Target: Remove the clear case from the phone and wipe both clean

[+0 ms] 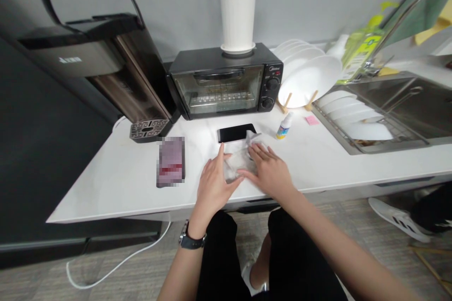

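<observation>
On the white countertop [116, 183] lies a thin, crumpled, whitish sheet [240, 162]; whether it is tissue, a wipe or plastic film I cannot tell. My left hand [214, 184] rests at the sheet's left side, thumb and index finger spread wide. Laid flat over its right part is my right hand [271, 169], with the thumb stretched toward the left thumb. Both hands cover some of the sheet. Just beyond it is a black phone [236, 133], a raised corner of the sheet overlapping its right end. A small white spray bottle [284, 126] stands to the right.
A blurred-out, dark-edged flat item [171, 162] lies left. Behind stand a water dispenser [123, 70], a toaster oven [222, 87] bearing a white utensil pot [238, 21], and racked plates [303, 80]. The sink [406, 99] is right; another person's shoe [399, 218] shows below.
</observation>
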A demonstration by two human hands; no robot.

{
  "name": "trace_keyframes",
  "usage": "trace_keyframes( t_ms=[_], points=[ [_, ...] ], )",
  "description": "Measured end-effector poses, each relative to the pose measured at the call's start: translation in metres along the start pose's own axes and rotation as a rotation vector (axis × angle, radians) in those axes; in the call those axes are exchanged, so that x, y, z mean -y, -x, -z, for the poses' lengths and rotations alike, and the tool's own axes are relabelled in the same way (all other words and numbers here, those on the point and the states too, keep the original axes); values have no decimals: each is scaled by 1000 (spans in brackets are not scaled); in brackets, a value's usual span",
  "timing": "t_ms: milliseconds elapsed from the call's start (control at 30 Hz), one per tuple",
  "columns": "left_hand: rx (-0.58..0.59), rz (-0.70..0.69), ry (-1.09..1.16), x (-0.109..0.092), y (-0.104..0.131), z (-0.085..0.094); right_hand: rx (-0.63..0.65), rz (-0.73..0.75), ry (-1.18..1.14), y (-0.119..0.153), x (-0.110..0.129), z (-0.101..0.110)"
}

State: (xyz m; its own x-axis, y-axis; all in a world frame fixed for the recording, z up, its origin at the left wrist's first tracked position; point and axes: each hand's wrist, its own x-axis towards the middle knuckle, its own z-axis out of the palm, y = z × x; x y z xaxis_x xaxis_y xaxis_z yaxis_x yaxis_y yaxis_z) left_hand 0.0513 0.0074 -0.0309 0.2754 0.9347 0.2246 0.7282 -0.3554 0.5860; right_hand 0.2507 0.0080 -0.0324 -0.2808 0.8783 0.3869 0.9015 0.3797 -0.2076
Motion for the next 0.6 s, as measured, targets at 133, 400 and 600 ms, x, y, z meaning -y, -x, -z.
trace_keyframes(
  t_ms=[133,400,600],
  points=[
    [9,18,-42,0,0,-1,54,210,-153,15,27,3],
    [-5,24,1,-4,-1,1,-42,-115,114,14,-10,9],
    [22,17,-17,-1,0,0,51,173,-114,13,22,2]
  ],
)
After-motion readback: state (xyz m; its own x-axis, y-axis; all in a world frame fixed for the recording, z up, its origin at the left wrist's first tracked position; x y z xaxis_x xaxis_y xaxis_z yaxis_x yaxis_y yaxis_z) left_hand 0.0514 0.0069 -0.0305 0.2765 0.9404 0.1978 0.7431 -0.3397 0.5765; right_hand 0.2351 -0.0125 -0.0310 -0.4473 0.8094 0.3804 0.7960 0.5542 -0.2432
